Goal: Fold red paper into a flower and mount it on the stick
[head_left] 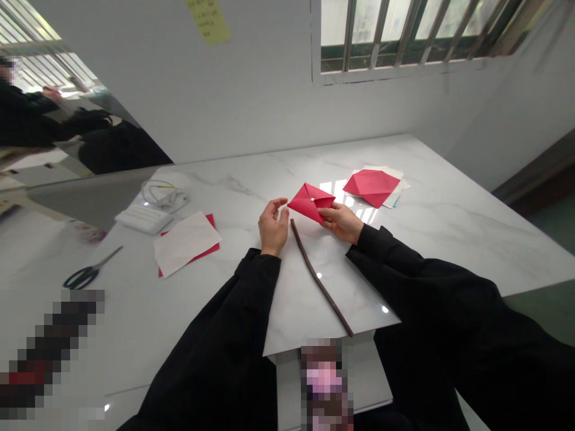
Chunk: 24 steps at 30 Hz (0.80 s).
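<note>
A folded red paper pinwheel (306, 200) with a small pale dot at its centre is held above the table. My right hand (344, 222) grips its lower right part between thumb and fingers. My left hand (274, 227) is beside the pinwheel's left corner, fingers curved and apart from the thumb, with nothing seen between them. Below the hands, a thin brown stick (320, 281) lies on the white marbled table (233, 305), running from near my left hand to the table's front edge.
Red and white paper (372, 187) lies at the back right. More white and red sheets (186, 242) lie on the left, near a white box with a cable (146, 218) and black-handled scissors (87, 275). A mirror at the far left reflects a person.
</note>
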Available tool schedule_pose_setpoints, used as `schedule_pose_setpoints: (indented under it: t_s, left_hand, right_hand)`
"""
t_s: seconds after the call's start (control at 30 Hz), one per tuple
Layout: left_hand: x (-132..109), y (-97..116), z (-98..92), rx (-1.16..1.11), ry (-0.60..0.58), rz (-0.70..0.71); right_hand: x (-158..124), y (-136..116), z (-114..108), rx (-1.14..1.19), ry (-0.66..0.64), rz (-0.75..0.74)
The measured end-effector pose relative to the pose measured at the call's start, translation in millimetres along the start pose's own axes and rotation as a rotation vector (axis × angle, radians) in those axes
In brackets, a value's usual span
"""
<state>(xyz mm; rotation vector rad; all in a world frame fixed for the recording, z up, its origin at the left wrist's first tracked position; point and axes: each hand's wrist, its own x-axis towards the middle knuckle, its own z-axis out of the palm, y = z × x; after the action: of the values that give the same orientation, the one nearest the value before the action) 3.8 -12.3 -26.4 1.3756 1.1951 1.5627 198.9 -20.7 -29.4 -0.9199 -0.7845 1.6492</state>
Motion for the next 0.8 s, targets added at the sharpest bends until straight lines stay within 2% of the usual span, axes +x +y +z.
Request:
schedule_pose_setpoints:
  t_s: [0.07,0.17,0.3,0.47,0.8]
  left_hand:
    - [0,8,0.2,-0.056,0.002,-0.001]
    - [-1,16,0.9,-0.149,-0.042,-0.079]
    - [-5,19,2.6,-0.235,-0.153,-0.206]
    - [-10,18,4.9,-0.228,-0.341,-0.283]
    - [-12,18,4.2,-0.358,-0.301,-0.397]
  right_hand:
    - [-2,-2,1,-0.038,-0.003,-0.007]
    - [-6,-5,5,-0.077,-0.019,-0.027]
    - [-10,-6,9,-0.12,-0.028,-0.058]
    - [-7,-1,7,-0.218,-0.005,-0.14]
    - [-7,-1,6,-0.361,-0.081,-0.254]
